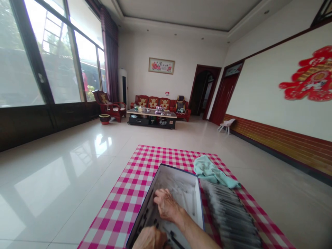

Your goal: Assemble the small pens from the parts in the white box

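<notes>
An open rectangular box (144,204) with a dark blue rim and a white moulded interior lies on a pink-and-white gingham cloth (116,207) on the floor. My right hand (166,204) is inside the box, fingers curled down onto the white insert. My left hand (150,238) is cut off by the bottom edge, at the box's near end beside dark slots. What either hand touches is hidden. To the right of the box lies a long panel with several dark ridged rows (229,216), blurred, under the edge of a crumpled teal towel (212,172).
The cloth lies on a glossy tiled floor (64,173). Far ahead stand a low coffee table (151,117) with assorted items, a red wooden sofa (153,102) and a matching armchair (109,106). A small white chair (227,125) stands by the right wall.
</notes>
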A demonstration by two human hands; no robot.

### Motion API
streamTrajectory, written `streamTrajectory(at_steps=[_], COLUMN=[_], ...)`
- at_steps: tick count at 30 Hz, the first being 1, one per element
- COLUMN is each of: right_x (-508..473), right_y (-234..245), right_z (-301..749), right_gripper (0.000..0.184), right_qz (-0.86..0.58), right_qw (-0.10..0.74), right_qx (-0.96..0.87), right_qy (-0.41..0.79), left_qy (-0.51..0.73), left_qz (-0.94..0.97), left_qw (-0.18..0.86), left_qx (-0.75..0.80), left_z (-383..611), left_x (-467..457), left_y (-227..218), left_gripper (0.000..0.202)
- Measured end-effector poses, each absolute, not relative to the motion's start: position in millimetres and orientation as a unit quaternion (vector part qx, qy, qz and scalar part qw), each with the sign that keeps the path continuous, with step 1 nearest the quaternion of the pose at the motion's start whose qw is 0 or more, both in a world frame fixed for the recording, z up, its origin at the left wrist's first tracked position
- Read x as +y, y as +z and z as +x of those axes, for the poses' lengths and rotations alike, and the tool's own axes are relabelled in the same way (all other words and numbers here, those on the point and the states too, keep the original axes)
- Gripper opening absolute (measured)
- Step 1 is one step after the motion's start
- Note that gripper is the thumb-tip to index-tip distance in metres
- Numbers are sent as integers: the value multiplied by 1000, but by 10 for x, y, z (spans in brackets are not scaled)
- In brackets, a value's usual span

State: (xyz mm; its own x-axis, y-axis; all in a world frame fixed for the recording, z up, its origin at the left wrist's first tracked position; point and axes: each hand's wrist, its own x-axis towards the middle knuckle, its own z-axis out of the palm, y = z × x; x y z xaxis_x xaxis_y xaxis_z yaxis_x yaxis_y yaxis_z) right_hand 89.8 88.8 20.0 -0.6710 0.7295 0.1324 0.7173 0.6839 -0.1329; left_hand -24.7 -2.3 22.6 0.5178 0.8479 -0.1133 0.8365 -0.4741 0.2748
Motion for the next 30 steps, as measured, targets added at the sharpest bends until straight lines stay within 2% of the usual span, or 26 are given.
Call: streamTrajectory(at_steps=[9,22,24,25,27,30], right_x=[946,1021,1017,1008,980,935], right_y=[276,186,173,165,147,129], right_z=[1172,1183,1243,1261,1276,1261], right_gripper=[31,28,26,25,24,24], right_qz=[-433,-440,-448,-451,-458,-463], right_qw=[119,164,172,176,185,192], right_qx=[-892,-879,-874,-871,-866,-861], right_qy=[52,75,78,80,83,88], left_qy=[37,112,191,290,473,609], left_qz=[863,877,858,815,657,445], left_qw=[144,180,216,237,307,418], left_qx=[483,430,425,442,501,506], left_z=[-242,-278,-328,-363,-440,-536], left_x=[-3,68,17,-11,-50,-31], left_y=[193,-183,-144,-108,-7,159], left_gripper=[23,18,24,26,38,50])
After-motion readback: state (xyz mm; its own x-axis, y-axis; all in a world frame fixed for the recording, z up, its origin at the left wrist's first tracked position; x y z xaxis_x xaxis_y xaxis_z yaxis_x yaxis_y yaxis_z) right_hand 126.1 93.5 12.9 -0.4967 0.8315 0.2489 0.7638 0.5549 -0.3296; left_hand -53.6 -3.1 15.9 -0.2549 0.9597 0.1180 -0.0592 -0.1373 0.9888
